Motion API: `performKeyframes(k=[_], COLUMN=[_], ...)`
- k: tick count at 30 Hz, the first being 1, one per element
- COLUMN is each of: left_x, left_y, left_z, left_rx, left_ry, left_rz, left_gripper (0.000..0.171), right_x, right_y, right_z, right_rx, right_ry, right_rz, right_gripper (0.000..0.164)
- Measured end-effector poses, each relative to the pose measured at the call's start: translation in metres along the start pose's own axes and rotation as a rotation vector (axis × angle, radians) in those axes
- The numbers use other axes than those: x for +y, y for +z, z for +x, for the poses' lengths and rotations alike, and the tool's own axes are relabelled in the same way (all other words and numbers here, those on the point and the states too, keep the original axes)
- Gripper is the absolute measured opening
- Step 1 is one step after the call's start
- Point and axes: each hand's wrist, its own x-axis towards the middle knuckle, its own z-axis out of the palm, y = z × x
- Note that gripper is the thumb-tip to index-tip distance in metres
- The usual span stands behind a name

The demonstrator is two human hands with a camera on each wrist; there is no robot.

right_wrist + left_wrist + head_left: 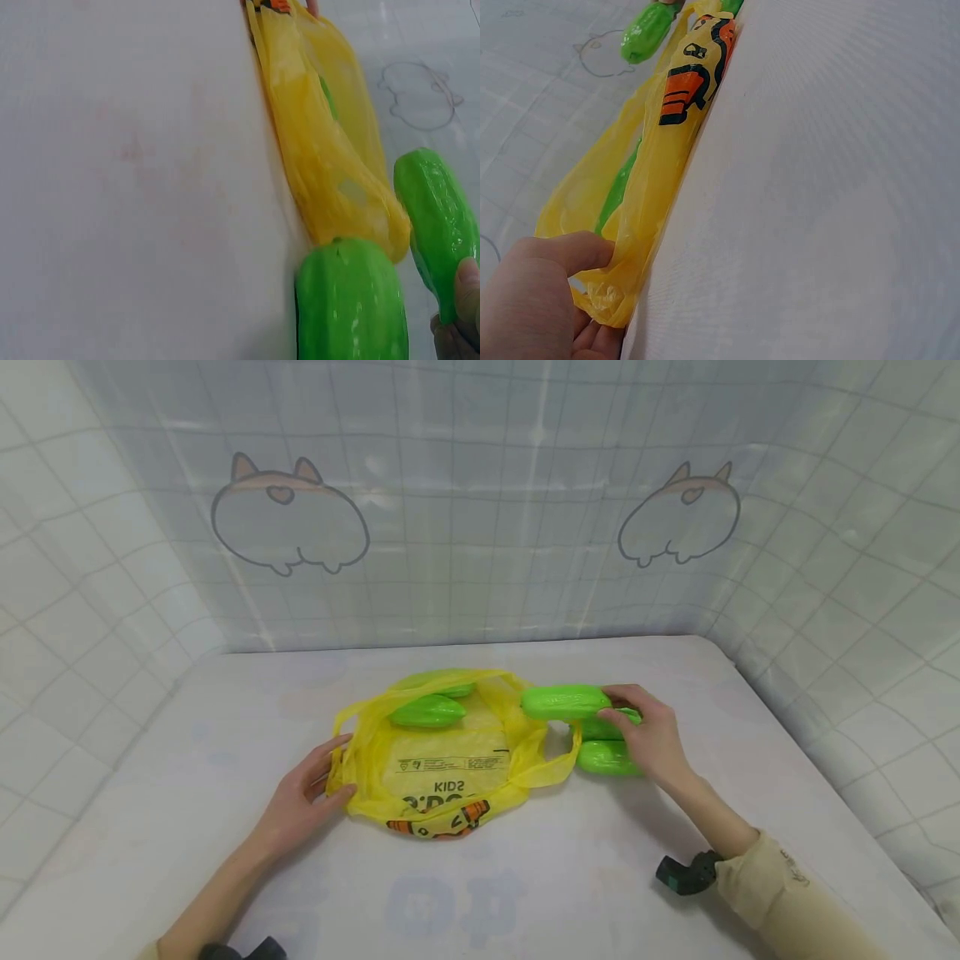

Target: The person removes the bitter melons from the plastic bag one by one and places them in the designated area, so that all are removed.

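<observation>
Bag [442,772]: on the worktop [570,877], mouth open, with 2 gourds [427,711] showing inside toward the far side.
Left hand [303,802]: I see thumb and fingers pinching the bag's left edge.
Right hand [648,735]: thumb and fingers pinch the held gourd [564,702] at its right end.
Held gourd: raised, roughly level, at the right side of the bag's mouth, free end pointing left.
Loose gourds [609,758]: 2 on the worktop by the right hand, side by side.
Right handle [555,771]: loops out beside the loose gourds; I'd lift over it, since it could snag.
Placing: I'd hold the left edge firm so the thin film doesn't slide or sag, lead with the free end, and let go only once the gourd rests inside.
</observation>
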Motion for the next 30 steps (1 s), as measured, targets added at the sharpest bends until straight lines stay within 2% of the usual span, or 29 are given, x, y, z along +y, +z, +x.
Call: performKeyframes(k=[13,18,24,30], left_x=[0.0,0.0,0.0,-0.001], left_y=[-0.001,-0.001,-0.001,-0.001], left_z=[0.0,0.0,0.001,0.001], left_rx=[-0.001,0.003,0.002,0.001], left_ry=[0.02,0.017,0.019,0.021], left_rz=[-0.007,-0.003,-0.006,-0.004], left_gripper=[0.066,0.066,0.066,0.066], right_x=[0.041,0.053,0.063,0.073], right_y=[-0.035,-0.046,-0.053,-0.062], right_z=[-0.002,-0.004,-0.007,-0.011], right_rx=[0.09,0.094,0.104,0.117], right_ry=[0.028,0.074,0.091,0.116], right_rz=[-0.038,-0.04,-0.044,-0.09], right_gripper=[0.031,0.029,0.03,0.031])
